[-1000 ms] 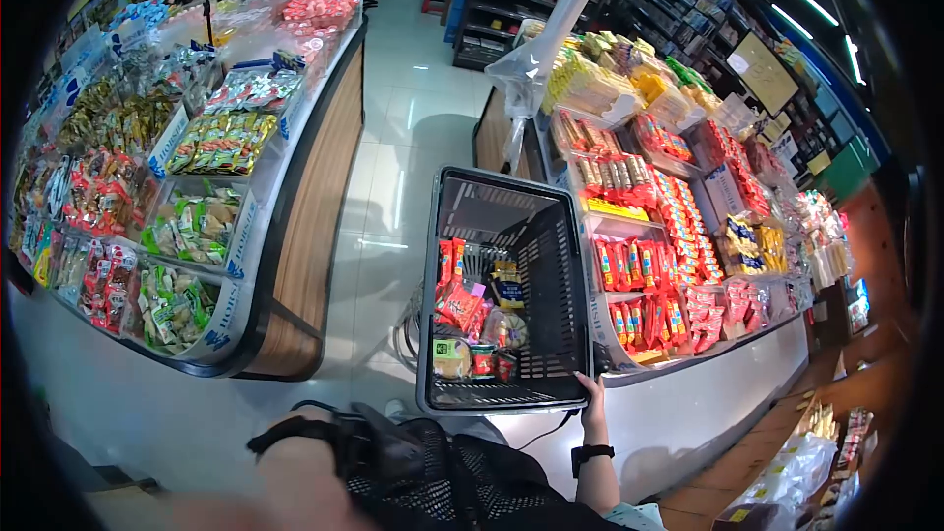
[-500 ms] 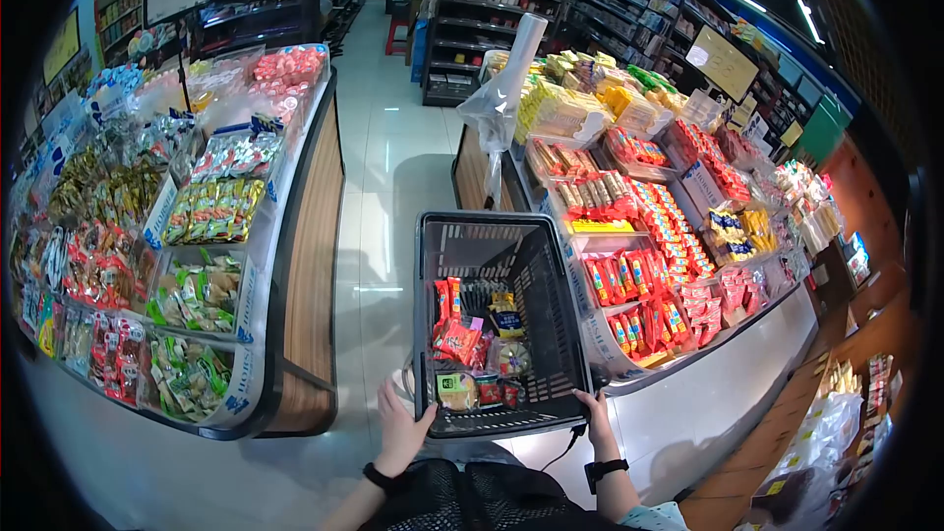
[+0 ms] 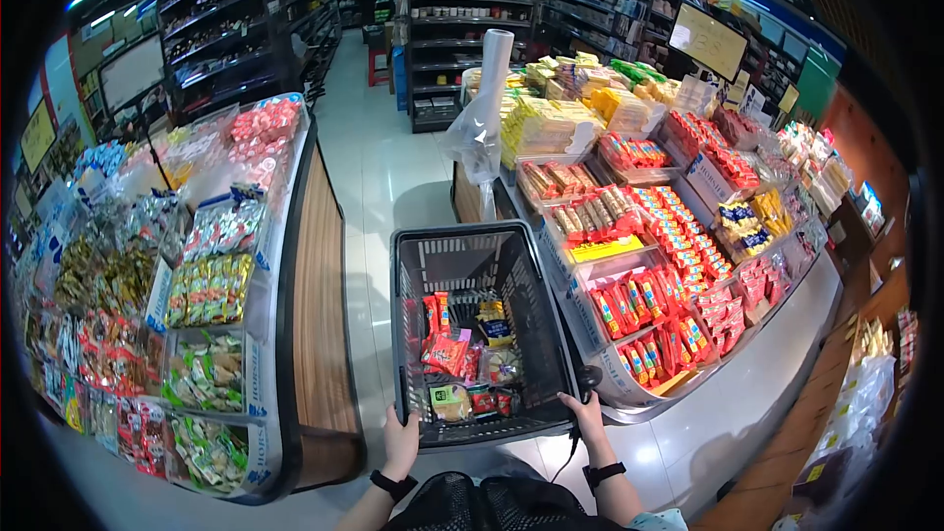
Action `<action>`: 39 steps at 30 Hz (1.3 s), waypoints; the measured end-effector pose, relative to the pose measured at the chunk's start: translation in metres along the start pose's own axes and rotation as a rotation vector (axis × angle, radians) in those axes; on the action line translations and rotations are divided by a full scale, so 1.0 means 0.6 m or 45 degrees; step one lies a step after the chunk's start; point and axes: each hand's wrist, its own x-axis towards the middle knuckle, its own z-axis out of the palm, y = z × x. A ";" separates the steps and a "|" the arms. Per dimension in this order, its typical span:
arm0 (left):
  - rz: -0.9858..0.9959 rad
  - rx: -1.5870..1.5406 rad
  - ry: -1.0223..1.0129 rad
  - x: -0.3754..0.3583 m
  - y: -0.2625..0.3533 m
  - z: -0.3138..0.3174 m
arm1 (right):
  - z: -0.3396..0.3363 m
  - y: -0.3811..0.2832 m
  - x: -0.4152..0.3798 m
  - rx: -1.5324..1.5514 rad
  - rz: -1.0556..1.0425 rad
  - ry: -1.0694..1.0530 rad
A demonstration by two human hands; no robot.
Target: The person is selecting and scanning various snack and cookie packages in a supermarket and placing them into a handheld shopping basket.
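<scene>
1. Far left: curved snack display [image 3: 211,290], bins of wrapped packets, running alongside the aisle. Well apart from your hands, nothing of yours touching it.
2. Your left hand [image 3: 400,442] – grip clenched over the near-left corner of the basket rim, fingers curled on top, dark wristband just below.
3. Centre: the grey shopping basket [image 3: 470,246] sits straight ahead of you, btwn both hands. Long axis points away from you, down the aisle floor [image 3: 379,162]; the near short edge is the one you hold. Inside, snack packs [image 3: 462,354] piled toward the near end, far half bare mesh.
4. Your right hand [image 3: 587,415] – grip closed on the near-right corner of the rim, thumb side up by a black knob. Can't tell how tight. Both hands about level, neither nearer the load; basket centred btwn them.
5. Right: sweets table [image 3: 639,275], red and yellow packs in trays, its edge just beside the basket's right wall – that side is the tight one, left side has open floor.
6. Behind that table: roll of clear bags [image 3: 482,108] on an upright post, far beyond the basket's far end.
</scene>
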 end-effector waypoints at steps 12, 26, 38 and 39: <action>0.278 0.380 0.290 0.234 0.101 0.118 | 0.117 -0.189 0.255 0.439 0.342 -0.374; -0.098 1.700 0.325 0.274 0.271 0.192 | 0.104 -0.179 0.361 0.176 0.401 -0.568; 0.712 0.839 -0.609 0.426 0.473 0.621 | 0.101 -0.156 0.405 0.081 0.193 -0.510; 0.533 0.880 -0.800 0.438 0.461 0.669 | 0.100 -0.156 0.410 0.125 0.189 -0.525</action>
